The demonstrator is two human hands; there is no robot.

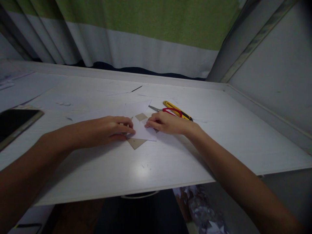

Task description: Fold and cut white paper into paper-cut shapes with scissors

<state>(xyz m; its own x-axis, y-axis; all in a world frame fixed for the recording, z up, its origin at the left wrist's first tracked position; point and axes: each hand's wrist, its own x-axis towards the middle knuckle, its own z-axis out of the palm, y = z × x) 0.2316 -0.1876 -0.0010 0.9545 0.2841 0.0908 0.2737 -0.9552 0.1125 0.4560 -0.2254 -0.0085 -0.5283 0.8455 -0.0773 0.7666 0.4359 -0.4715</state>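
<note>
A small piece of white paper lies over a grey-brown cardboard piece, whose corners stick out above and below it. My left hand rests at the left side of the paper, its fingers stretched out and touching paper and card. At the paper's upper right edge, my right hand has its fingers curled and pressed together on the paper. Its fingertips are partly hidden. Just beyond that hand lie red-handled scissors, partly over a yellow utility knife.
White paper sheets spread behind my left hand. A dark-screened phone lies at the left of the white table. Near the back is a thin black stick. A green and white curtain hangs behind the table.
</note>
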